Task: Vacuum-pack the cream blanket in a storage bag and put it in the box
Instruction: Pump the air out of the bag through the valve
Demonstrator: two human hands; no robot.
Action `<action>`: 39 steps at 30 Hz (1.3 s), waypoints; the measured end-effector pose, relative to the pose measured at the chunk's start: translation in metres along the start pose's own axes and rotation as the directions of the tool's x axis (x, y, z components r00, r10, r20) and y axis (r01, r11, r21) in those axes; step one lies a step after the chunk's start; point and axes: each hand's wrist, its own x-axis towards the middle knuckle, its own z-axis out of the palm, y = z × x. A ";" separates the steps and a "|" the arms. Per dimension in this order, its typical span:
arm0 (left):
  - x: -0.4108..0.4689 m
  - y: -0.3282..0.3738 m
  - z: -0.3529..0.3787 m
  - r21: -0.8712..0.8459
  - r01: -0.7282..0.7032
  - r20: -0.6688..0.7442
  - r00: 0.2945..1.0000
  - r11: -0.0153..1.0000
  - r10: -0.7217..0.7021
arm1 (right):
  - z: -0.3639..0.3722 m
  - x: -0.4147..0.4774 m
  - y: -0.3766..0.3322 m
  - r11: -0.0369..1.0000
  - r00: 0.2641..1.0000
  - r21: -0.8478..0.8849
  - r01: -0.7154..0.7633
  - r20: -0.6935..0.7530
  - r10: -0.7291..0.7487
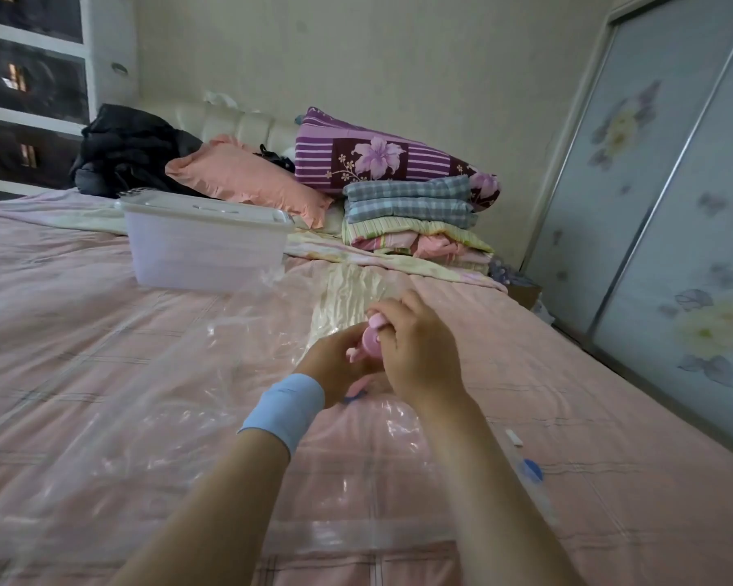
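On the bed (pixel 102 332), which wears a pink checked cover, a clear storage bag (pixel 153 416) lies spread flat, its plastic wrinkled and glossy. Above the middle of the bag, the left hand (pixel 335 367), with a pale blue wristband (pixel 284 410) on its wrist, and the right hand (pixel 417 348) meet around a small pink plastic piece (pixel 371 342). The left hand's fingers curl under its lower part and the right hand's fingers close over its top, so both hands are clamped on it; what the piece is cannot be told. Just below the left hand a small blue part (pixel 356 398) shows on the bag. Beyond the hands lies the cream blanket (pixel 348 287), a shiny creased strip that seems to sit under the clear plastic at the bag's far end. To its left, further up the bed, stands the translucent box (pixel 204 247) with its white lid (pixel 204 209) on top, well apart from the hands. Near the right edge of the bed a blue clip (pixel 532 469) lies by the bag's border. At the head of the bed are a pink pillow (pixel 246 177), a purple flowered quilt (pixel 381 158), a stack of folded linens (pixel 411 217) and a heap of black clothing (pixel 132 150).
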 end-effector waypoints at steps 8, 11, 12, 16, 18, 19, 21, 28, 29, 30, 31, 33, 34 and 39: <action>-0.021 -0.002 -0.004 -0.043 0.010 0.017 1.000 0.999 -0.009 | -0.062 0.021 -0.044 0.981 0.872 0.030 0.193 -0.464 -0.158; -0.027 -0.001 0.002 -0.049 0.022 0.018 1.000 0.999 -0.021 | -0.027 -0.011 -0.024 0.999 0.957 -0.002 0.034 -0.289 -0.033; -0.030 0.002 0.004 -0.031 0.025 0.028 0.999 0.999 -0.025 | -0.013 -0.026 -0.016 1.000 0.984 -0.009 -0.030 -0.179 0.028; -0.035 0.009 0.014 -0.022 0.021 0.049 0.999 1.000 -0.020 | -0.001 -0.054 -0.004 0.990 0.991 0.043 -0.131 0.037 0.130; -0.034 0.009 0.012 -0.027 0.005 0.025 1.000 1.000 -0.004 | -0.022 -0.041 -0.010 0.998 0.999 0.041 -0.043 -0.024 0.044; -0.032 0.007 0.010 -0.035 -0.003 0.015 1.000 0.999 0.003 | -0.035 -0.032 -0.015 0.999 0.996 0.029 0.014 -0.093 -0.011; -0.030 0.005 0.007 -0.046 -0.015 0.002 1.000 0.999 0.015 | -0.065 -0.016 -0.024 0.991 0.960 0.021 0.134 -0.251 -0.125; -0.022 0.001 0.011 0.007 -0.015 0.012 1.000 1.000 0.015 | -0.056 -0.003 -0.022 0.999 0.877 0.002 0.052 -0.479 -0.045; -0.021 0.000 0.010 -0.014 -0.010 0.019 1.000 1.000 0.010 | -0.037 -0.012 -0.017 1.000 0.921 0.000 0.000 -0.390 0.000; -0.021 0.000 0.010 -0.018 -0.007 0.030 1.000 1.000 0.007 | -0.018 -0.023 -0.011 0.999 0.963 -0.018 -0.046 -0.265 0.039; -0.022 0.001 0.011 -0.005 -0.007 0.044 0.999 1.000 0.008 | -0.003 -0.034 -0.005 0.996 0.987 -0.041 -0.078 -0.143 0.072; -0.025 0.002 0.013 0.001 -0.016 0.050 0.999 1.000 0.016 | 0.010 -0.048 0.003 0.994 0.995 -0.043 -0.103 0.001 0.103; -0.025 0.002 0.014 0.004 -0.020 0.040 0.999 1.000 0.020 | 0.007 -0.046 0.004 0.995 0.995 -0.027 -0.096 0.019 0.097; -0.021 0.000 0.006 -0.136 -0.003 0.013 1.000 0.991 0.004 | -0.052 -0.003 -0.022 0.996 0.957 0.020 0.090 -0.278 -0.081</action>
